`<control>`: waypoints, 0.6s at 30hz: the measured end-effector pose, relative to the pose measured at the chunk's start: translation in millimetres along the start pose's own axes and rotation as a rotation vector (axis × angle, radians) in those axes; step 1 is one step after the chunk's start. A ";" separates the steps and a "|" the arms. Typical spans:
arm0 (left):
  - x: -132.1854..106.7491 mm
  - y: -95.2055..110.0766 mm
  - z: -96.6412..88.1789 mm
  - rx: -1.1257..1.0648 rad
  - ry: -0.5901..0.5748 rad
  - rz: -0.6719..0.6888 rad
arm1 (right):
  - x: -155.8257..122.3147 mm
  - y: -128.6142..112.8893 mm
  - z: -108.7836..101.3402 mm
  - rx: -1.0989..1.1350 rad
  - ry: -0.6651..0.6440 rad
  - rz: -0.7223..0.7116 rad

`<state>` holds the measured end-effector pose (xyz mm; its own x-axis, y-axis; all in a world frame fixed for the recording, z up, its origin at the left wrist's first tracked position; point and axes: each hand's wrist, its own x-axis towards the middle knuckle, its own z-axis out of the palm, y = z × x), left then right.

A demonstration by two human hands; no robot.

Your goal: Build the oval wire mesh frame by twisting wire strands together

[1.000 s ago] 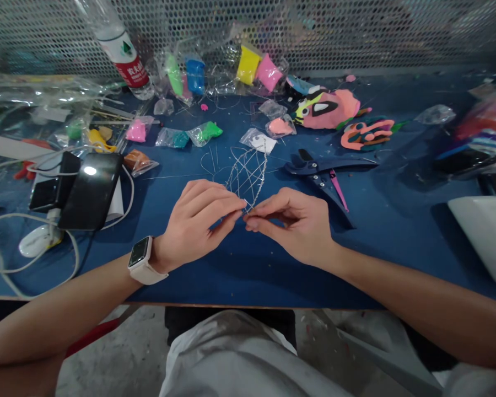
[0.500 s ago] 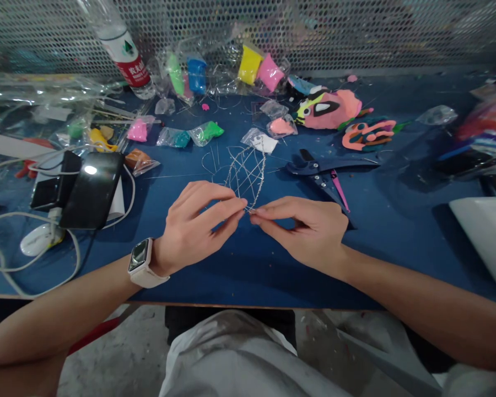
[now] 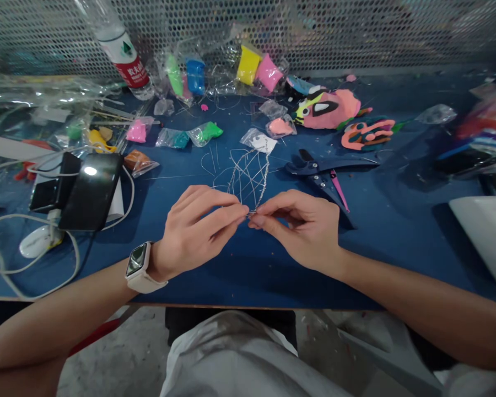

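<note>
Since half a second ago, your right hand has shifted slightly left, bringing its fingertips closer to those of your left hand, and the far end of the wire frame has swung a little right. Toward the worktop's left edge lies a black phone. Near the far edge, the bottle leans with a white-and-red label; you can read 农夫山 on it, beneath a green emblem. Your left fingers are pinched on the near tip of the wire frame, which fans out from your fingertips toward the far edge. Your right fingers are clamped on that same tip, just beside. Farther right lie the dark blue cutters.
</note>
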<state>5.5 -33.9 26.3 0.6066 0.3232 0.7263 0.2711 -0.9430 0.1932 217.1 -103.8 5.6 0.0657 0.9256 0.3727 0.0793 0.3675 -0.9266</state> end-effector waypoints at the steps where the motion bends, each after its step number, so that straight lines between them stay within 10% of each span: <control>1: 0.2 0.8 -0.5 -0.004 0.002 -0.015 | -0.5 0.7 0.2 0.025 -0.006 0.011; 18: 4.4 0.6 -5.2 -0.063 -0.080 -0.087 | 6.2 -5.5 3.4 0.622 -0.086 0.541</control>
<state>4.5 -33.4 33.0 0.6413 0.4068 0.6506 0.2789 -0.9135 0.2963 213.6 -99.8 12.9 -0.1415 0.9834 -0.1137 -0.5077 -0.1707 -0.8444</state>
